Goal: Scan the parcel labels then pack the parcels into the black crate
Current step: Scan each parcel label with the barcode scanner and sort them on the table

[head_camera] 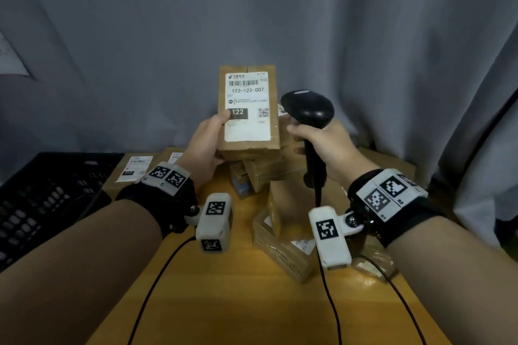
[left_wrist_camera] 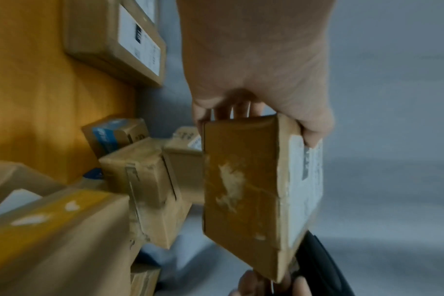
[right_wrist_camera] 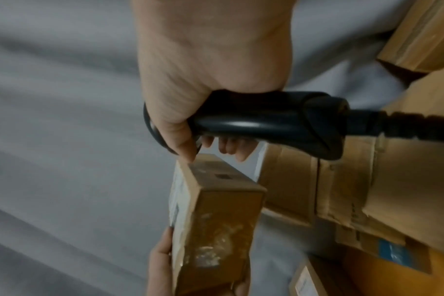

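Before you hangs a grey curtain [head_camera: 364, 36] in folds, behind the yellow wooden table [head_camera: 252, 302]; the light is dim.

Parcel pile [head_camera: 283, 176] blocks mid-table [head_camera: 224, 302]; front edge free.

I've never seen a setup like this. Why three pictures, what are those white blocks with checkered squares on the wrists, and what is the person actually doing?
There is no robot here: a person works with bare hands and wears three cameras. The wide picture comes from a camera on the head; the other two come from the white blocks strapped at each wrist, looking along the hand. The checkered squares are printed markers on the wristbands and blocks.

The left hand holds a cardboard parcel upright, label facing the person, thumb on the label and fingers behind. The right hand grips a black barcode scanner by its handle, its head beside the parcel.

On the wooden table lie more cardboard parcels, heaped loosely, plus cables. The black crate stands at the left.
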